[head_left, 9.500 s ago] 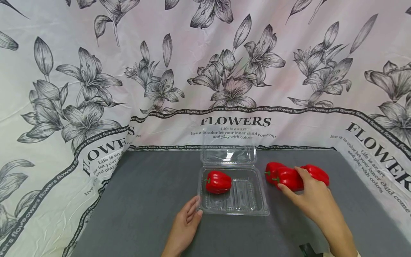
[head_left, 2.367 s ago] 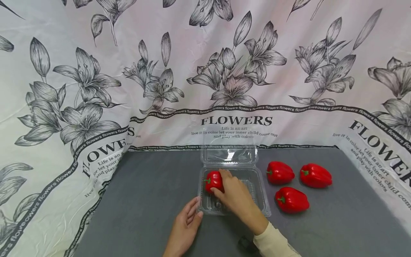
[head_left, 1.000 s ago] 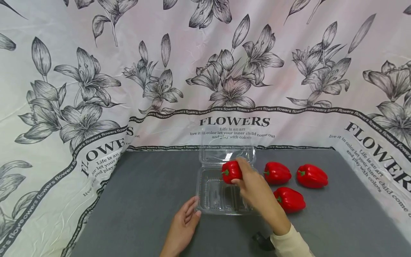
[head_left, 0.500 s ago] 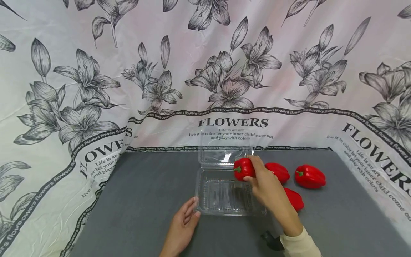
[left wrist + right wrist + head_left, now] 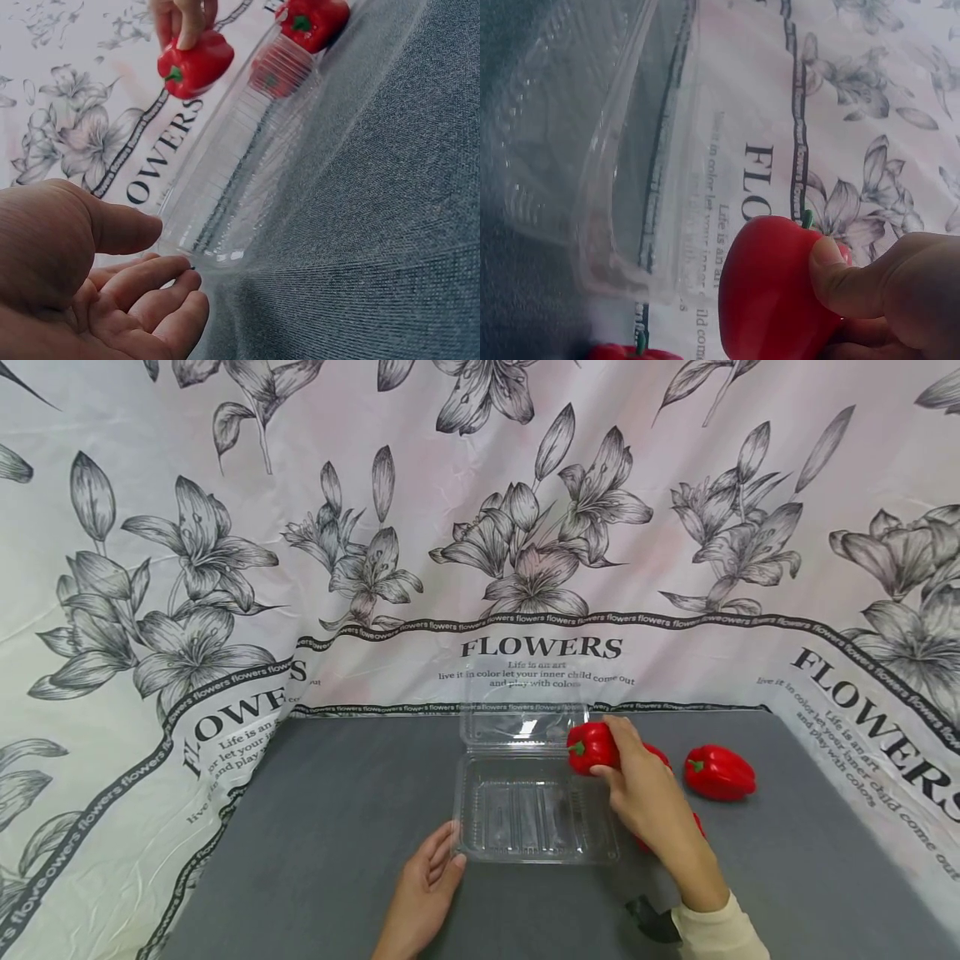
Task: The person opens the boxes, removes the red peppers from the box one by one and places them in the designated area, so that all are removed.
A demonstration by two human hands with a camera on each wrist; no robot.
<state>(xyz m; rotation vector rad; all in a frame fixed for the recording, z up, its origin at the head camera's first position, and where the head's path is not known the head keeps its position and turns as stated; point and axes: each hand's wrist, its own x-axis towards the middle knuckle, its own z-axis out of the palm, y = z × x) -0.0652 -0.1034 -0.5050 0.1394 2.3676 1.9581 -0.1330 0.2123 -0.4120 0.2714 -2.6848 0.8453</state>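
A red bell pepper with a green stem is gripped by my right hand, thumb on one side and fingers on the other. It hangs above the table at the right rear of an open clear plastic container, whose tray holds nothing. My left hand holds the container's near left corner between thumb and fingers; the left wrist view shows the thumb at the rim. Right of the container lie further red bell peppers: one in full view, another and a third mostly hidden behind my right hand.
The container's transparent lid stands raised at the back, near the white floral cloth that hangs around the grey table. A dark strap-like object is beside my right sleeve.
My right hand took hold of the pepper in the container, lifted it out and carried it rightward. Earlier, the other peppers were spread apart on the right. My left hand stayed at the container.
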